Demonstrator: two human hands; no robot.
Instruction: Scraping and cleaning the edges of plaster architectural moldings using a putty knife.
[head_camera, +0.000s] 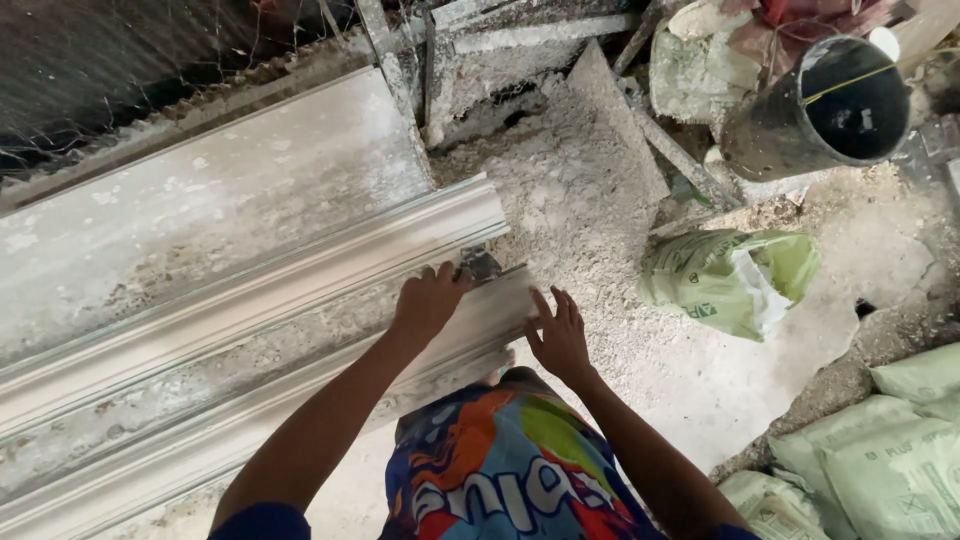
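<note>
l hand (430, 300): fingers curled on moulding (300, 275) end, holding scraper (480, 265)
r hand (560, 335): fingers spread, flat on lower moulding (500, 305)
tip: keep r hand pressing, scrape w/ even strokes

Sacks only, no signs or screens.
One crumpled pale-green sack (730, 280) with a white inner liner lies on the dusty floor (600, 200), right of centre. A stack of full pale-green sacks (890, 450) sits at the lower right corner, print in darker green. A whitish sack (695, 70) is wedged in rubble at the top, beside a black pipe (820, 110).
</note>
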